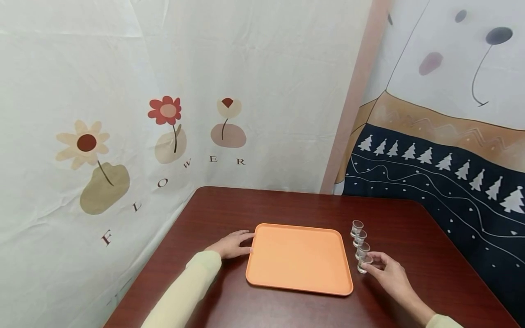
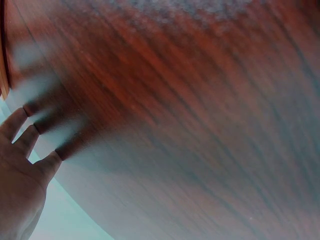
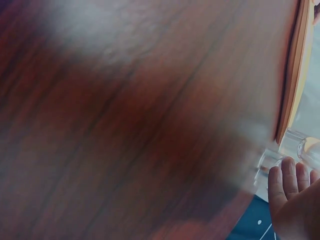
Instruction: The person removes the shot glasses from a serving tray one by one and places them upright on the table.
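A flat orange tray point(image 1: 299, 269) lies in the middle of a dark red wooden table point(image 1: 287, 205). My left hand point(image 1: 239, 244) rests on the table with straight fingers touching the tray's left edge; in the left wrist view the left hand point(image 2: 22, 160) lies flat on the wood. Several small clear glasses point(image 1: 359, 238) stand in a row just right of the tray. My right hand point(image 1: 372, 263) pinches the nearest glass point(image 1: 363, 264) between thumb and forefinger. The right wrist view shows the right hand point(image 3: 292, 195) beside that glass point(image 3: 277, 160) and the tray's rim point(image 3: 292, 75).
The table sits in a corner between a white flower-print cloth point(image 1: 164, 118) at the left and back and a dark tree-pattern hanging point(image 1: 443, 182) at the right. Bare wood lies behind the tray and along the right side.
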Available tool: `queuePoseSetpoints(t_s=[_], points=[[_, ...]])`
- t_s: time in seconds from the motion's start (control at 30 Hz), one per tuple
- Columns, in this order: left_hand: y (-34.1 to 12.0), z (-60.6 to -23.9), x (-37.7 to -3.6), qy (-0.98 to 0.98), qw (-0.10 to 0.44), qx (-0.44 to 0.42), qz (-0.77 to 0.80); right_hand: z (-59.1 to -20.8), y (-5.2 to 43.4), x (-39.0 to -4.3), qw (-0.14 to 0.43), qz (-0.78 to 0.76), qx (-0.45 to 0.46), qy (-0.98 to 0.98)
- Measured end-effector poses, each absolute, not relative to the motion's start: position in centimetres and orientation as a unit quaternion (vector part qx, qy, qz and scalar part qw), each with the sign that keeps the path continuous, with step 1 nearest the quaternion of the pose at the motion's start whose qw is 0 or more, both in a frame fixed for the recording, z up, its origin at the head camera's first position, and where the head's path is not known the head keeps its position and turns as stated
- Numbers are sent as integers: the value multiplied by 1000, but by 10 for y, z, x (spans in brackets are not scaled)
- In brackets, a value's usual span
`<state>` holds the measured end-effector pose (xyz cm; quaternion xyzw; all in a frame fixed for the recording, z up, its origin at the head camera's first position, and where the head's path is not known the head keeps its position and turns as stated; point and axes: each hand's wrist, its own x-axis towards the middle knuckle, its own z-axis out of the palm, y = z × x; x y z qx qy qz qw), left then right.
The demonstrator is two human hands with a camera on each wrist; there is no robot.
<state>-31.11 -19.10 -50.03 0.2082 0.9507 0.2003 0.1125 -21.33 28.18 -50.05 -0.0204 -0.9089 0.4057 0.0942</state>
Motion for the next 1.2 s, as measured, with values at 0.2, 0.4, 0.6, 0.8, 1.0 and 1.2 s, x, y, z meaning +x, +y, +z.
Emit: queuePoseSetpoints(t_s=[0.2,0.4,0.6,0.8,1.0,1.2], points=[[-191,-500,-311,951,112,209,199,-505,287,-210,80,398,-25,-913],[-192,-501,-313,951,111,209,198,-503,288,-211,81,410,-20,-908],[-192,-502,-315,951,106,213,197,-499,289,-212,98,416,-13,-904],[-188,-500,-316,951,110,219,190,-492,292,-215,126,399,-16,-908],[-185,-494,-319,952,108,232,170,-473,288,-224,153,392,-22,-907],[-176,-481,-325,959,86,219,159,-447,271,-242,146,387,-5,-910]])
